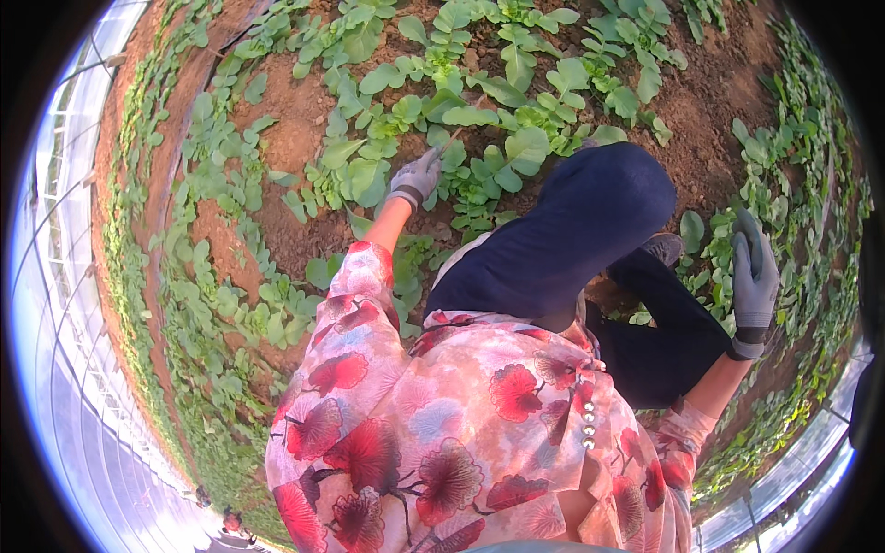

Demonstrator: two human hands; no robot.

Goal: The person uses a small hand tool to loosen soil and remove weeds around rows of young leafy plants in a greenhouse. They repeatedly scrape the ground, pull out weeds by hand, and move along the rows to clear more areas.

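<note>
My left hand (417, 178), in a grey knitted glove with a dark cuff, is closed around a thin brown stick-like tool (454, 138) that points up and right among the leaves. Broad-leaved green seedlings (484, 166) surround the tool's far end, growing from brown soil. Off to the right, beyond my bent knee, my right hand (755, 273) wears a matching grey glove with greenish fingertips. Its fingers are extended close together beside low leaves, and no object shows in it. What lies under its palm is hidden.
My dark-trousered knee (601, 193) and shoe (664, 249) rest between plant rows. More leafy rows (795, 159) run at right and left (207, 276). A dark hose or strip (181, 138) lies along the left soil. Greenhouse film walls (62, 276) curve at the left edge; a distant person (233, 520) is at lower left.
</note>
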